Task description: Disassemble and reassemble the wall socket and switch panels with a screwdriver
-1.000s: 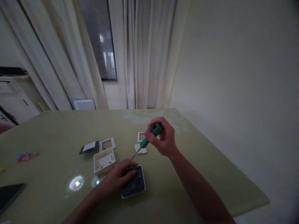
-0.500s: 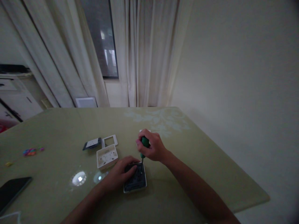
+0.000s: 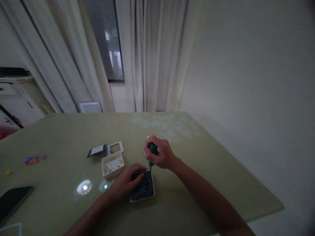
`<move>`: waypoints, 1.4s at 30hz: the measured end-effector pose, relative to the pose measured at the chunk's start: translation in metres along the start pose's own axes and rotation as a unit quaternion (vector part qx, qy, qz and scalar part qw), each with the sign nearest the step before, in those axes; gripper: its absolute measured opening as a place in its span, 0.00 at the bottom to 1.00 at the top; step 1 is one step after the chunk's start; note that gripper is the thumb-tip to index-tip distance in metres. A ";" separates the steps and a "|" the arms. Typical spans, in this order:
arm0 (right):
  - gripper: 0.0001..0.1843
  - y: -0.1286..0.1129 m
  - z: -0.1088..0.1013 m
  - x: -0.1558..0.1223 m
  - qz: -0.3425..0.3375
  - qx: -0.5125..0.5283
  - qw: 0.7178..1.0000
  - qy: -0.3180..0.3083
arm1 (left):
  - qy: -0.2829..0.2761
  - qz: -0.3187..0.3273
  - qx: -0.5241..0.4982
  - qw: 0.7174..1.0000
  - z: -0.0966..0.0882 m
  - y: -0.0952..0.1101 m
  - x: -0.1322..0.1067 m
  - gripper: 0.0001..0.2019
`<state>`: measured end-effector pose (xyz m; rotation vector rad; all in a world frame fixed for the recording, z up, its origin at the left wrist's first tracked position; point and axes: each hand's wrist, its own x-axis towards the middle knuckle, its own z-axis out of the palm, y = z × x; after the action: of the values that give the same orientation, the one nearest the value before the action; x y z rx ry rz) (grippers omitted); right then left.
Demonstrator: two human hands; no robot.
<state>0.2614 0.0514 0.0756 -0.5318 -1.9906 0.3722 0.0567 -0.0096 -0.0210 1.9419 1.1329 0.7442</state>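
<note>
In the head view, my right hand (image 3: 159, 152) is closed round the green handle of a screwdriver (image 3: 153, 149). The screwdriver stands nearly upright, its tip down on the dark inside of a white-edged wall socket box (image 3: 142, 193). My left hand (image 3: 129, 180) grips that box from its left side, thumb lying across the dark part and fingers at the far edge. What the tip touches is too small to make out. Further left lie an open white back box (image 3: 113, 165), a white frame (image 3: 119, 147) and a dark-backed socket insert (image 3: 97, 150).
A dark phone (image 3: 14, 200) lies at the left edge of the green table (image 3: 209, 183). Small coloured pieces (image 3: 31, 160) and a yellow bit (image 3: 9, 172) are on the left. Behind my right hand a white piece (image 3: 149, 137) is mostly hidden. A wall (image 3: 246, 98) borders the right side.
Almost nothing differs. The view has shifted very slightly; both hands keep their places, with the screwdriver still on the box.
</note>
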 end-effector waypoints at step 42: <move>0.13 -0.038 -0.050 0.020 -0.042 -0.074 0.950 -0.300 | 0.013 0.007 -0.009 1.000 0.002 -0.002 0.002 0.11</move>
<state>0.2897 0.0313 0.1312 -0.4572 -2.6377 0.3615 0.0576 -0.0077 -0.0236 1.9313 1.1256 0.7862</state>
